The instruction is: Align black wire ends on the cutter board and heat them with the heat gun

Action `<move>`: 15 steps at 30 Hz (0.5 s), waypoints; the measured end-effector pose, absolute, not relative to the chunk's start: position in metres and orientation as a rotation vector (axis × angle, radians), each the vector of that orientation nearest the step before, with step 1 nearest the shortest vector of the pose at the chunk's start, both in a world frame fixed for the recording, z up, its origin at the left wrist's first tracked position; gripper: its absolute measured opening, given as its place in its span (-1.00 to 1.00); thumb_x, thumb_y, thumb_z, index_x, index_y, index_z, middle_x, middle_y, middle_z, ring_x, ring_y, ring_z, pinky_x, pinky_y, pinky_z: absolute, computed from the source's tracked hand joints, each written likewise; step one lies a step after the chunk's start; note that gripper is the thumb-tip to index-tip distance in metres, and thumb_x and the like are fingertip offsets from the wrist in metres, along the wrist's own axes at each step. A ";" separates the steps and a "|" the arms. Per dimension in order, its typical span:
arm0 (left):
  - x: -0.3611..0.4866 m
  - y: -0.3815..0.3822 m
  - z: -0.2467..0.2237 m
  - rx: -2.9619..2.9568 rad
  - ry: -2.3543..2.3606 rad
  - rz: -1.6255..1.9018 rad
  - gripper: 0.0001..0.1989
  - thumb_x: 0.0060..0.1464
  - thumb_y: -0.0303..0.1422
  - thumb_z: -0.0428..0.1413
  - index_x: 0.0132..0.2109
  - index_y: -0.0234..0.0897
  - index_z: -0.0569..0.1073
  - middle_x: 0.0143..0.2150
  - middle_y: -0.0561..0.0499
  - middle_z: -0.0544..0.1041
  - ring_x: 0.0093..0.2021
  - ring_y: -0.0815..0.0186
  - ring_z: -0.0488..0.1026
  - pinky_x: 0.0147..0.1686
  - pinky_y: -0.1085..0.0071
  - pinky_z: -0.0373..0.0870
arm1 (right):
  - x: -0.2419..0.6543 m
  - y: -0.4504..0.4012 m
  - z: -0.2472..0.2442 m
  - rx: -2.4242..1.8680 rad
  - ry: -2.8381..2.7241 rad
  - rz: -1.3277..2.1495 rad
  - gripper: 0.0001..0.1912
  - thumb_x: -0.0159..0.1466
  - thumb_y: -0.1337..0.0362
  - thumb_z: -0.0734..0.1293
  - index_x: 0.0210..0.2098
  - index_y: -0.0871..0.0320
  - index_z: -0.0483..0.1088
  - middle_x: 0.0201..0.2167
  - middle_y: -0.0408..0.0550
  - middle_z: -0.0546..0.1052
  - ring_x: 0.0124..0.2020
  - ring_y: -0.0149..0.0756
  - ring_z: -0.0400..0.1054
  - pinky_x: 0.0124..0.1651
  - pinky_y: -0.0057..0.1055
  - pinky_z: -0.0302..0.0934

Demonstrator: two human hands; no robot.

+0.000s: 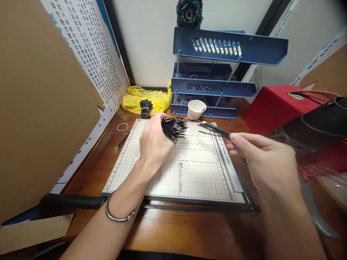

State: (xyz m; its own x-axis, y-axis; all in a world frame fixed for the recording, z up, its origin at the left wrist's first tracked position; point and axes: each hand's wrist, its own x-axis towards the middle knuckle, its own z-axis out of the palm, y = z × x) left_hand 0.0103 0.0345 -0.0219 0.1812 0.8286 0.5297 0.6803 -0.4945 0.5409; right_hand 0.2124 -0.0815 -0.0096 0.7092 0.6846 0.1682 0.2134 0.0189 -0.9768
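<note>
My left hand (155,139) is closed round a thick bundle of thin black wires (175,129), their ends fanning out to the right. It is over the gridded board of a paper cutter (200,169). My right hand (260,155) pinches a few loose black wires (215,129) between thumb and fingers, above the cutter's right edge. These wires point left toward the bundle, with a gap between. Another tied bundle of black wires (145,109) stands behind the board. A few more wires with gold-coloured tips (118,146) lie at the board's left edge.
A white paper cup (196,110) stands behind the board, before a blue tiered tray (214,87). A yellow plastic bag (146,96) lies at the back left, near a white rubber band (122,127). The cutter's black handle (74,201) runs along the front. A red box (267,108) is at right.
</note>
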 end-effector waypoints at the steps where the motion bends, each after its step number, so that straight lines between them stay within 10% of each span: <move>1: 0.009 0.036 -0.022 2.251 1.477 1.225 -0.63 0.01 -0.44 0.28 -0.03 -0.20 0.40 -0.03 -0.12 0.63 -0.04 -0.02 0.56 -0.07 0.07 0.50 | 0.214 -0.079 -0.012 -1.575 -0.791 0.489 -0.69 0.06 0.09 0.60 -0.30 0.18 0.66 -0.44 -0.02 0.64 -0.50 -0.36 0.48 -0.42 -0.46 0.43; 9: 0.009 0.037 -0.022 2.187 1.408 1.239 -0.60 -0.01 -0.40 0.32 -0.04 -0.21 0.39 -0.03 -0.12 0.63 -0.02 0.01 0.58 -0.02 0.09 0.50 | 0.218 -0.080 -0.013 -1.889 -0.999 0.748 -0.52 0.09 -0.03 0.53 -0.22 0.28 0.67 -0.68 -0.12 0.44 -0.72 -0.54 0.04 -0.67 -0.51 -0.17; 15: 0.009 0.045 -0.017 2.041 1.232 1.314 -0.56 -0.02 -0.25 0.38 -0.06 -0.20 0.39 -0.06 -0.05 0.63 -0.03 0.11 0.58 -0.01 0.20 0.49 | 0.226 -0.082 -0.021 -1.991 -1.287 0.713 -0.60 0.19 -0.02 0.44 -0.24 0.20 0.67 -0.63 -0.08 0.51 -0.58 -0.36 0.33 -0.52 -0.44 0.10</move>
